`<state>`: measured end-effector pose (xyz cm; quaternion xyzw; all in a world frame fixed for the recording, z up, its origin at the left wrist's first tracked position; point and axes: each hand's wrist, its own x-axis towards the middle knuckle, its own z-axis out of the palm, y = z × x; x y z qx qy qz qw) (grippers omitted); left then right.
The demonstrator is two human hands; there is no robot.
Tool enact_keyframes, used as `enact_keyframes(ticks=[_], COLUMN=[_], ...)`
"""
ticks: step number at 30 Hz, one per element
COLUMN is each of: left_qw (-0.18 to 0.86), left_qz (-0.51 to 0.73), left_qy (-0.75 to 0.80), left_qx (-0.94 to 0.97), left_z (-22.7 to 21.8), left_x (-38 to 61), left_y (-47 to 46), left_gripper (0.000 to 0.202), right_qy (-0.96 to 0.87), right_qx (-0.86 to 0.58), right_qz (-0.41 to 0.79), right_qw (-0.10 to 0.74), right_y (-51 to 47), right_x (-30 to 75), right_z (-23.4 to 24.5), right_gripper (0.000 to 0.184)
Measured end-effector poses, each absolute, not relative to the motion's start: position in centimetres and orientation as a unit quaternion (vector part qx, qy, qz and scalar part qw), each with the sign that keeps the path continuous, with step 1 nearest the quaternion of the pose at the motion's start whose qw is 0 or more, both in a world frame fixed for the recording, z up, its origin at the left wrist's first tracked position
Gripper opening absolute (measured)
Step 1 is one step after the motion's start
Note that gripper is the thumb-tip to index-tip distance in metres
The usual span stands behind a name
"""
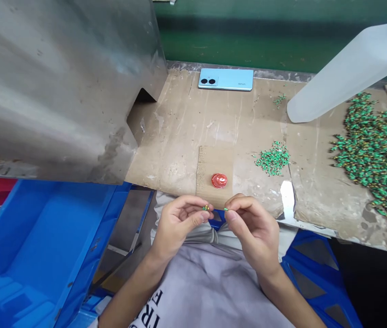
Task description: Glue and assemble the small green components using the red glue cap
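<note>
The left hand (176, 223) is pinching a small green part (206, 208) between its fingertips. The right hand (253, 228) is pinching another green piece (226, 209) just beside it, near the counter (180, 136) edge and a red cap (219, 180).

Light was bright and even, from overhead; shadows were soft. Mild glare on the metal housing (60, 82) and the white bottle (343, 68), which looked slightly soft. Edges bent hard, wide-angle. Left hand (176, 223) and right hand (253, 230) were sharp; the tiny green piece (206, 208) each pinched was too small to resolve.
</note>
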<state>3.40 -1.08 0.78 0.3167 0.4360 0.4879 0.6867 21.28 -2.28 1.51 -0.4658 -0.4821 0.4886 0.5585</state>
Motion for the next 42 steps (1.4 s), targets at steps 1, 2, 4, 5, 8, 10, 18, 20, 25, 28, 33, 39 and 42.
enact_keyframes(ticks=[1, 2, 4, 5, 8, 10, 18, 20, 25, 28, 33, 39, 42], left_qw=[0.672, 0.653, 0.616, 0.606, 0.617, 0.627, 0.69, 0.697, 0.677, 0.662, 0.639, 0.64, 0.644], left_qz=[0.489, 0.491, 0.492, 0.488, 0.465, 0.454, 0.457, 0.458, 0.46, 0.461, 0.476, 0.466, 0.471], left_qy=[0.439, 0.444, 0.46, 0.468, 0.477, 0.473, 0.438, 0.446, 0.461, 0.449, 0.419, 0.419, 0.408], left_qx=[0.341, 0.367, 0.409, 0.419, 0.419, 0.42, 0.351, 0.324, 0.342, 0.384, 0.435, 0.444, 0.444], left_z=[0.8, 0.9, 0.9, 1.0, 1.0, 0.9, 0.6, 0.6, 0.9, 1.0, 1.0, 0.7, 0.6], left_x=[3.4, 3.4, 3.4, 3.4, 3.3, 3.3, 3.3, 3.3, 3.3, 3.2, 3.1, 3.0, 2.9], left_y=[-1.0, -0.9, -0.8, -0.7, -0.7, -0.6, -0.8, -1.0, -1.2, -1.0, -0.8, -0.9, -0.9], left_gripper=[0.011, 0.009, 0.008, 0.008, 0.006, 0.007, 0.021, 0.025, 0.021, 0.018, 0.011, 0.014, 0.012], right_qy=[-0.481, -0.479, -0.48, -0.482, -0.505, -0.532, -0.573, -0.575, -0.527, -0.505, -0.499, -0.5, -0.486], right_qx=[-0.468, -0.47, -0.474, -0.473, -0.446, -0.416, -0.365, -0.366, -0.408, -0.434, -0.412, -0.419, -0.416], right_qz=[0.487, 0.486, 0.479, 0.476, 0.472, 0.467, 0.454, 0.447, 0.472, 0.525, 0.589, 0.605, 0.622], right_qw=[0.559, 0.56, 0.562, 0.563, 0.568, 0.571, 0.577, 0.579, 0.577, 0.53, 0.484, 0.456, 0.451], right_y=[-2.2, -2.2, -2.2, -2.3, -2.5, -2.7, -2.9, -2.8, -2.7, -2.5, -2.1, -2.0, -2.1], right_x=[21.4, 21.5, 21.6, 21.7, 21.8, 21.7, 21.3, 21.3, 21.5, 21.8, 22.3, 22.5, 22.7], right_z=[1.5, 1.4, 1.3, 1.3, 1.1, 0.9, -0.1, 0.0, 0.7, 1.1, 1.1, 1.2, 1.1], right_gripper=[0.01, 0.01, 0.01, 0.01, 0.009, 0.011, 0.02, 0.016, 0.008, 0.013, 0.017, 0.024, 0.024])
